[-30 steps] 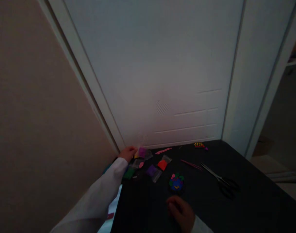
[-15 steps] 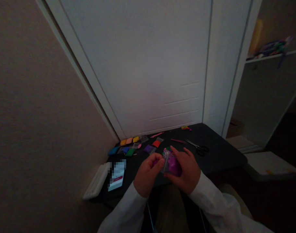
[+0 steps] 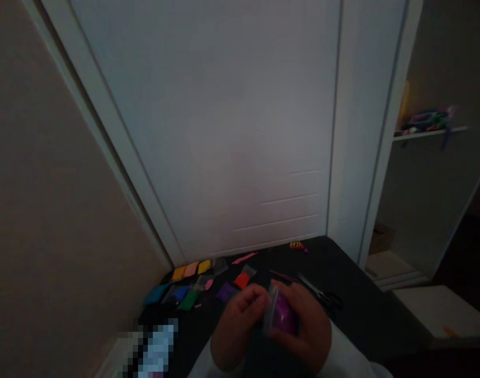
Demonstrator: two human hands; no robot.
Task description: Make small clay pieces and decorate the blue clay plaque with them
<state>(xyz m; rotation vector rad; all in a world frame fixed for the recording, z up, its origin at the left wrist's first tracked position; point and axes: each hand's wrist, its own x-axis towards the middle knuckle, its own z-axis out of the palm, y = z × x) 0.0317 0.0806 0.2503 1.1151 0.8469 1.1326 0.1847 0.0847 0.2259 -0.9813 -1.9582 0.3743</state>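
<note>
Packet (image 3: 285,316) of glossy purple material is held in the curled right hand (image 3: 314,326) above the near side of a dark counter (image 3: 366,315), as the left hand (image 3: 237,326), its fingers drawn together, meets the clear edge; whether that hand grips it cannot be told. Scissors (image 3: 314,288) lie just beyond the right hand, near a slim pink tool (image 3: 283,275), with an orange-red packet (image 3: 242,280) and a green packet (image 3: 189,300) farther left.

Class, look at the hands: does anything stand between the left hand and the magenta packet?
Nothing visible does: the left hand is at the clear edge of the packet, which the right hand holds. The scissors lie beyond the right hand, out of the way.
</note>
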